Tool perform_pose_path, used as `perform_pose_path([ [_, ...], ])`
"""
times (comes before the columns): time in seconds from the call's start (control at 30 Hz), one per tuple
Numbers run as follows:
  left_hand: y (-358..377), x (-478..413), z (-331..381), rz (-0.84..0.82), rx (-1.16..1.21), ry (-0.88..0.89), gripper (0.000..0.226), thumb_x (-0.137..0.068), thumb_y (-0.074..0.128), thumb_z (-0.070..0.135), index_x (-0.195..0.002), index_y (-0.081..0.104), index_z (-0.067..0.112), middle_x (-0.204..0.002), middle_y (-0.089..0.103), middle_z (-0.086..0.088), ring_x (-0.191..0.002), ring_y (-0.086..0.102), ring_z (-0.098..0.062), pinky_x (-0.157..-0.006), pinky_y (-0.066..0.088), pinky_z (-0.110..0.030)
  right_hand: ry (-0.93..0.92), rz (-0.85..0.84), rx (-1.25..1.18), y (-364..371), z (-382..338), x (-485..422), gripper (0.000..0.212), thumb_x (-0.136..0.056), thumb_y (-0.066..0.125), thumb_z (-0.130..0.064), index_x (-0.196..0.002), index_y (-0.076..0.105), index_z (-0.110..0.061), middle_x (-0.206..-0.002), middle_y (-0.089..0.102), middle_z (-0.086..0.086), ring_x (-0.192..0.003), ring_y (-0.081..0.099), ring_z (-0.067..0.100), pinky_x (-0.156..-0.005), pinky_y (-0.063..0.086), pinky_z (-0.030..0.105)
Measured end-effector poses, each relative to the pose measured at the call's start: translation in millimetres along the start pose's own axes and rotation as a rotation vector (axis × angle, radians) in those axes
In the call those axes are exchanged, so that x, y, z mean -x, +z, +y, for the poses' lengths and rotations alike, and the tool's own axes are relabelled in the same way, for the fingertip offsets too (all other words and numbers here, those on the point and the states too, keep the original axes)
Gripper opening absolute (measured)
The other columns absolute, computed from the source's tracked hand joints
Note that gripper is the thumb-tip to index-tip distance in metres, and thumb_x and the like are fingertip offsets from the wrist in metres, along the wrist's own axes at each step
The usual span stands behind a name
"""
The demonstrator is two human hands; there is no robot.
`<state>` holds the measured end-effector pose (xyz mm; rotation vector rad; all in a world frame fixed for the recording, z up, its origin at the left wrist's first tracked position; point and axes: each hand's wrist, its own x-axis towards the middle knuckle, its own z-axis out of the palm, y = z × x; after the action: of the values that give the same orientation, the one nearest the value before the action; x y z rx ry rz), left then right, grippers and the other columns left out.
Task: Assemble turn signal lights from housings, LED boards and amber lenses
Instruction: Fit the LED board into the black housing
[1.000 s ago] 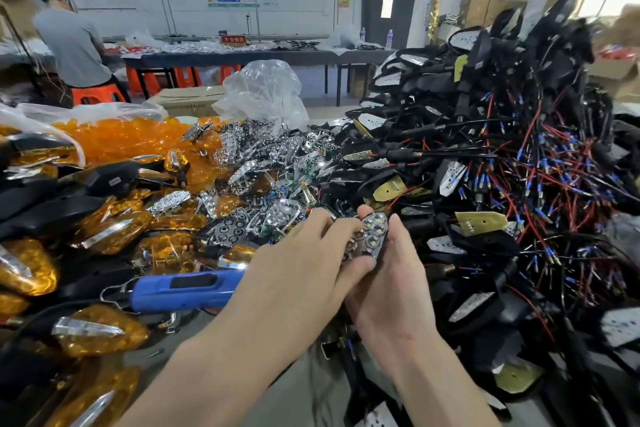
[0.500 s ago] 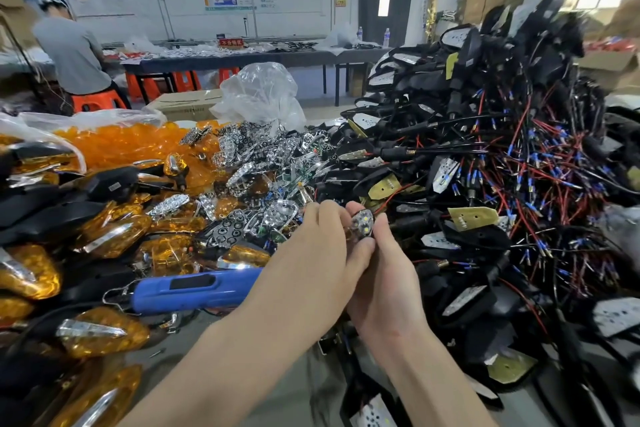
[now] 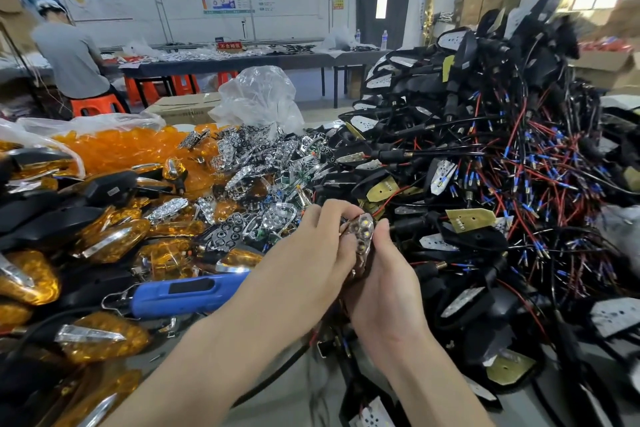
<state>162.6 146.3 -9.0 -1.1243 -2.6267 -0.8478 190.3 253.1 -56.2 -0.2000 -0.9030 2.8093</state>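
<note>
Because the left hand (image 3: 311,253) curls over one light piece (image 3: 362,234) and the right hand (image 3: 388,274) grips it from below, it hangs mid-air before the piles, likely for pressing parts together | amber lenses (image 3: 114,149) left, black housings (image 3: 485,156) right, heaped within reach | blue tool (image 3: 183,291) by left forearm

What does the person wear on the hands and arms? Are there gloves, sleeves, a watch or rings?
Nothing visible. The left hand and right hand are bare: no gloves, no rings that show. Both forearms are bare to the frame's edge, with no sleeves, watch or wristband.
</note>
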Motion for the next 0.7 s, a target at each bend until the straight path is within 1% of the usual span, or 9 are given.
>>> perform_pose_path([
  [0.07, -5.1, 2.0, -4.1, -0.020, -0.004, 0.042, 0.028, -0.103, 0.038, 0.038, -0.130, 0.042, 0.036, -0.110, 0.046, 0.015, -0.090, 0.059, -0.004, -0.081, 0.049, -0.029, -0.023, 0.006, -0.045, -2.5, -2.7, -2.5, 0.051, -0.108, 0.033, -0.045, -0.132, 0.060, -0.010, -0.114, 0.075, 0.012, -0.103, 0.074, 0.022, -0.075, 0.061, 0.032],
  [0.1, -6.9, 3.3, -6.9, -0.024, -0.011, 0.074, 0.027, -0.103, 0.041, 0.035, -0.130, 0.046, 0.034, -0.112, 0.047, 0.017, -0.093, 0.056, 0.002, -0.083, 0.047, -0.020, -0.025, 0.016, -0.058, -3.9, -4.1, -3.3, 0.048, -0.108, 0.033, -0.044, -0.131, 0.060, -0.011, -0.112, 0.075, 0.011, -0.102, 0.074, 0.023, -0.079, 0.060, 0.035],
  [0.17, -11.9, 6.4, -13.1, -0.018, -0.045, 0.141, 0.026, -0.102, 0.048, 0.027, -0.126, 0.057, 0.028, -0.109, 0.050, 0.020, -0.092, 0.052, 0.007, -0.084, 0.042, -0.010, -0.017, 0.030, -0.089, -5.8, -6.8, -4.5, 0.042, -0.108, 0.036, -0.042, -0.126, 0.060, -0.013, -0.107, 0.071, 0.010, -0.098, 0.071, 0.022, -0.086, 0.056, 0.037],
  [0.2, -14.0, 7.6, -16.3, -0.011, -0.063, 0.163, 0.024, -0.101, 0.050, 0.025, -0.122, 0.062, 0.025, -0.106, 0.053, 0.020, -0.091, 0.053, 0.004, -0.085, 0.042, -0.012, -0.014, 0.031, -0.115, -6.0, -7.1, -4.6, 0.039, -0.108, 0.037, -0.041, -0.125, 0.059, -0.013, -0.102, 0.068, 0.008, -0.092, 0.071, 0.021, -0.083, 0.057, 0.035],
  [0.3, -19.1, 9.4, -21.6, 0.008, -0.099, 0.241, 0.018, -0.100, 0.055, 0.022, -0.110, 0.071, 0.019, -0.101, 0.064, 0.013, -0.091, 0.061, -0.004, -0.083, 0.050, -0.028, 0.001, 0.012, -0.171, -6.5, -5.3, -5.9, 0.038, -0.109, 0.037, -0.041, -0.124, 0.055, -0.012, -0.092, 0.065, 0.007, -0.077, 0.073, 0.020, -0.066, 0.060, 0.031],
  [0.37, -20.0, 9.1, -20.4, -0.005, -0.168, 0.303, 0.020, -0.099, 0.055, 0.026, -0.104, 0.073, 0.020, -0.103, 0.069, 0.010, -0.097, 0.066, -0.010, -0.079, 0.056, -0.036, 0.006, 0.003, -0.161, -8.0, -3.7, -6.2, 0.039, -0.108, 0.037, -0.043, -0.125, 0.056, -0.012, -0.090, 0.065, 0.006, -0.074, 0.073, 0.019, -0.063, 0.060, 0.031],
  [0.47, -22.3, 8.4, -19.6, -0.044, -0.270, 0.348, 0.023, -0.095, 0.054, 0.032, -0.100, 0.075, 0.023, -0.104, 0.071, 0.011, -0.099, 0.068, -0.010, -0.068, 0.059, -0.037, 0.016, 0.007, -0.113, -9.6, -3.2, -5.6, 0.041, -0.107, 0.039, -0.044, -0.125, 0.059, -0.013, -0.088, 0.067, 0.004, -0.074, 0.073, 0.018, -0.062, 0.059, 0.031],
  [0.6, -23.1, 3.6, -23.5, -0.054, -0.368, 0.458, 0.022, -0.098, 0.054, 0.030, -0.096, 0.074, 0.021, -0.096, 0.071, 0.006, -0.087, 0.070, -0.015, -0.054, 0.057, -0.036, 0.039, 0.033, -0.108, -7.0, -3.2, -5.2, 0.039, -0.108, 0.039, -0.043, -0.121, 0.062, -0.014, -0.087, 0.066, 0.004, -0.068, 0.070, 0.015, -0.057, 0.057, 0.029],
  [0.7, -24.1, 1.9, -25.6, -0.073, -0.469, 0.542, 0.009, -0.092, 0.067, 0.023, -0.092, 0.074, 0.018, -0.089, 0.071, 0.003, -0.079, 0.070, -0.018, -0.048, 0.055, -0.035, 0.050, 0.047, -0.137, -5.2, -3.0, -5.3, 0.037, -0.109, 0.038, -0.041, -0.116, 0.061, -0.013, -0.088, 0.062, 0.005, -0.062, 0.067, 0.014, -0.052, 0.053, 0.026],
])
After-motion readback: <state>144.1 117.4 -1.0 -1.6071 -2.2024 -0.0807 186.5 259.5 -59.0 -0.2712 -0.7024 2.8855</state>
